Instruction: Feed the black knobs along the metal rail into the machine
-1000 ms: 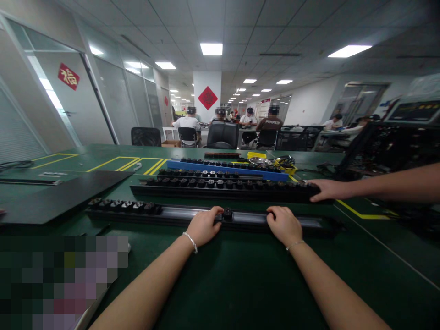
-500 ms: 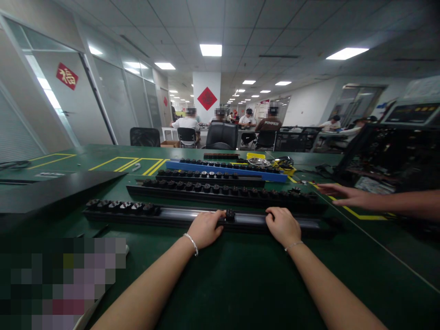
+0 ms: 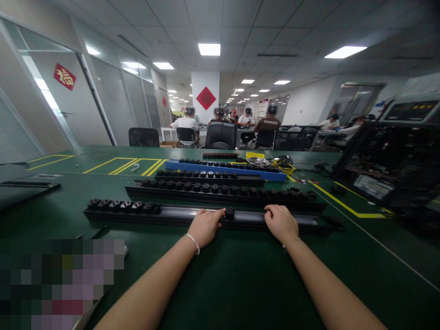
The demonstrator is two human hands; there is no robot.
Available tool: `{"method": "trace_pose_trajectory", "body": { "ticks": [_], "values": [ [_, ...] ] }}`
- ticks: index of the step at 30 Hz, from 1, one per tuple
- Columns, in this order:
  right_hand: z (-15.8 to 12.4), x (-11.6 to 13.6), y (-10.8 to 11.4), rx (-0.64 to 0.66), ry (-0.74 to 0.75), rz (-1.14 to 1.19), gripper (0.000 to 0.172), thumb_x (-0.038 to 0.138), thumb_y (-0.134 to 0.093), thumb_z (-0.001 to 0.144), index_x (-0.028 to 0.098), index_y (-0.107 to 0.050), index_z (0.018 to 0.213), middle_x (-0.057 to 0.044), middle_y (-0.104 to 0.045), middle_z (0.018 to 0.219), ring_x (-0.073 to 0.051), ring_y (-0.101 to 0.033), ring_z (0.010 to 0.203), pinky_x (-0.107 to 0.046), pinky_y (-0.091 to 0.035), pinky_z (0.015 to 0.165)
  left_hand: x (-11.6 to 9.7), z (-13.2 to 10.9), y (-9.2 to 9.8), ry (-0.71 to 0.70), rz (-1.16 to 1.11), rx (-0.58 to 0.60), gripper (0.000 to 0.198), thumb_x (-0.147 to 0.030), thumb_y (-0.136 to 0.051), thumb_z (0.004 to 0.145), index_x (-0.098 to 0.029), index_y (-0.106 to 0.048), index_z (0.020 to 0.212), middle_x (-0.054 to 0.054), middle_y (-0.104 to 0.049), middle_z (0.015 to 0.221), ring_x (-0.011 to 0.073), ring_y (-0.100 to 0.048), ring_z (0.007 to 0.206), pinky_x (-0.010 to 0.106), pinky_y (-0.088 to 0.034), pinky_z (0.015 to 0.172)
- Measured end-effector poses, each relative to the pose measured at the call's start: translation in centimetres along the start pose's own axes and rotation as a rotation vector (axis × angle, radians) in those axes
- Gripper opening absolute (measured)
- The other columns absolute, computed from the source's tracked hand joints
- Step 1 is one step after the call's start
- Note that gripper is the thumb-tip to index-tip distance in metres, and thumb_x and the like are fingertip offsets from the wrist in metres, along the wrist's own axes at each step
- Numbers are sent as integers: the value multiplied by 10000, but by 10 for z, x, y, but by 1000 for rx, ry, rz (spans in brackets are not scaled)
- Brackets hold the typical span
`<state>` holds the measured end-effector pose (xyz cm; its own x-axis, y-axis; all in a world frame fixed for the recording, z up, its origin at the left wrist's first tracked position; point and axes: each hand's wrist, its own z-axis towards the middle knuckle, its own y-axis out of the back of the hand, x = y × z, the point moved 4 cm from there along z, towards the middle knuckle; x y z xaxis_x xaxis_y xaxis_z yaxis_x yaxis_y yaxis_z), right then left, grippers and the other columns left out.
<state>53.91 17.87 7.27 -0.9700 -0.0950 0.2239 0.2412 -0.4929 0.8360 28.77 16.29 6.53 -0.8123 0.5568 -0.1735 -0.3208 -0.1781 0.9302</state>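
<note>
A long black rail [image 3: 175, 211] with a shiny inner channel lies across the table in front of me. Several small black socket-like blocks [image 3: 120, 206] sit in its left end. A single block [image 3: 229, 213] stands near the middle. My left hand [image 3: 206, 227] is closed over the rail just left of this block, its index fingertip reaching the block's side. To the right of the block, my right hand [image 3: 282, 223] curls over the rail's far edge, fingers bent. The undersides of both hands are hidden.
Behind lie another black rail full of blocks [image 3: 220, 191], a shorter one [image 3: 209, 178] and a blue rail [image 3: 275, 176]. A metal bowl [image 3: 258, 162] and yellow tray [image 3: 255, 156] stand farther back. Dark equipment [image 3: 374, 160] is at right, a blurred pixelated patch at lower left.
Another person's hand at the right has left the view. The dark flat panel at the left has gone from its place. My hands and the single block look nearly unmoved.
</note>
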Motion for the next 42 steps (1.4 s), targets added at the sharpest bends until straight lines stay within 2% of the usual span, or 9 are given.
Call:
{"method": "trace_pose_trajectory", "body": {
  "ticks": [8, 21, 30, 33, 36, 39, 42],
  "values": [
    [2, -1, -2, -27, 15, -2, 250, 199, -414, 792, 204, -652, 867, -34, -662, 940, -182, -527, 917, -299, -401, 765, 3, 4, -6, 40, -20, -77, 358, -151, -517, 823, -255, -480, 1164, 27, -614, 1190, 180, -561, 1069, 348, -359, 872],
    [5, -3, -4, -87, 69, 27, 226, 187, -433, 760, 209, -647, 827, -31, -648, 935, -176, -517, 885, -295, -401, 752, -1, 6, -3, 102, 49, 3, 376, -189, -467, 856, -280, -470, 1221, 26, -649, 1109, 195, -578, 992, 349, -374, 842],
    [6, -2, -2, -74, 82, 10, 240, 210, -413, 788, 188, -645, 845, -48, -648, 941, -185, -519, 901, -305, -379, 787, -1, 5, -8, 69, 62, -32, 375, -191, -460, 865, -307, -493, 1220, -3, -625, 1180, 190, -577, 970, 353, -371, 825],
    [2, 15, -5, -64, 109, 34, 254, 246, -409, 813, 183, -644, 887, -54, -650, 969, -194, -520, 926, -317, -363, 821, -1, 5, -8, 64, 45, -40, 369, -189, -448, 871, -304, -500, 1218, 4, -635, 1159, 182, -566, 1001, 350, -363, 833],
    [-4, 48, -12, -33, 164, 107, 289, 317, -437, 824, 183, -626, 998, -67, -638, 1037, -200, -516, 977, -327, -352, 857, -3, 5, -6, 69, 49, -31, 376, -194, -452, 867, -304, -501, 1223, 12, -649, 1117, 185, -561, 999, 351, -359, 833],
    [-8, 82, -20, -28, 119, 169, 351, 401, -487, 803, 183, -603, 1053, -83, -628, 1063, -214, -513, 994, -335, -363, 848, -5, 4, -5, 66, 76, -13, 381, -202, -430, 873, -319, -500, 1228, 16, -662, 1043, 187, -564, 957, 349, -357, 820],
    [-8, 100, -25, -36, 21, 196, 321, 402, -514, 784, 187, -610, 1001, -87, -635, 1014, -227, -520, 969, -343, -372, 824, -6, 4, -4, 62, 101, -3, 376, -208, -421, 871, -320, -504, 1220, 15, -663, 984, 192, -563, 918, 352, -357, 801]
  ]
}}
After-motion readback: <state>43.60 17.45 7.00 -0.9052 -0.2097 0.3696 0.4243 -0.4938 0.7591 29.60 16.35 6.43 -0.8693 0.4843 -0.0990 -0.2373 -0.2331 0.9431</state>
